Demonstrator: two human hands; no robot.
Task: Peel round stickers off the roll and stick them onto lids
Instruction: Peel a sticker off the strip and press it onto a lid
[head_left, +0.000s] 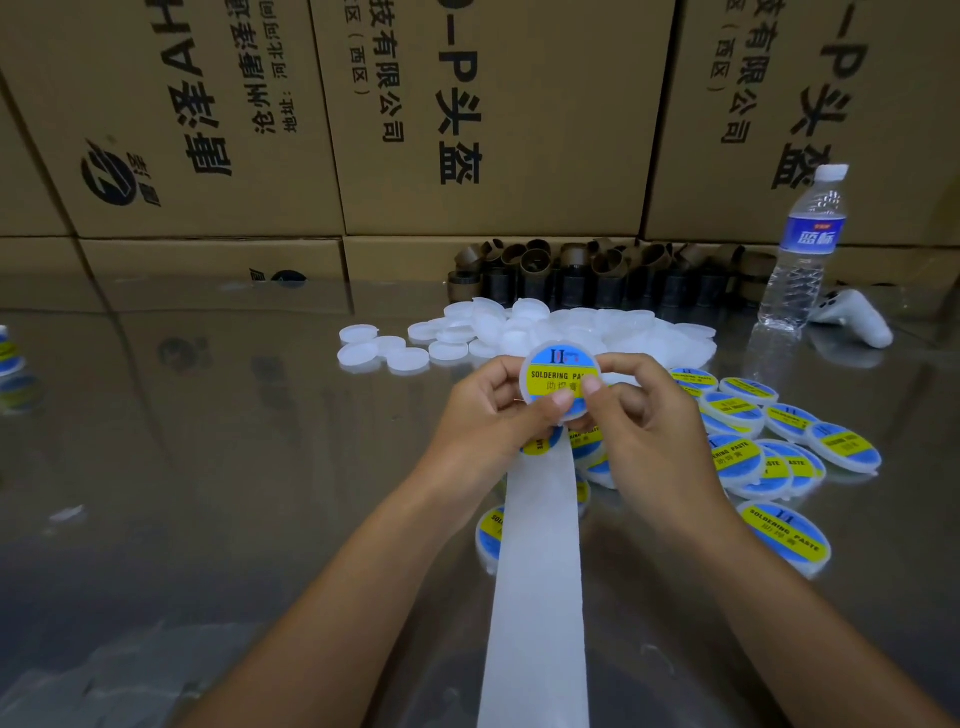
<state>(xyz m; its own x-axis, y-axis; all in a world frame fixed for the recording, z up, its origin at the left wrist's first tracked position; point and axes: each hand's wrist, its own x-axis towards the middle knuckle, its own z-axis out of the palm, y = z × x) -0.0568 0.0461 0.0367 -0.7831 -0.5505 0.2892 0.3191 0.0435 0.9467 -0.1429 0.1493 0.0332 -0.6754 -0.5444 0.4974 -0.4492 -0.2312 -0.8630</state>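
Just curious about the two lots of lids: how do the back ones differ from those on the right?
The back lids are bare, cloudy white; the right-hand lids each carry a blue and yellow sticker. The back lids form a thick heap; the right-hand lids lie spread out, overlapping. Both are round.

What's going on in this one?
A person is labelling lids at a shiny table. The left hand and right hand hold one lid up between them, thumbs pressing on its blue and yellow sticker. A white backing strip runs from under the hands toward the person. Plain white lids lie heaped behind the hands, and stickered lids lie spread to the right.
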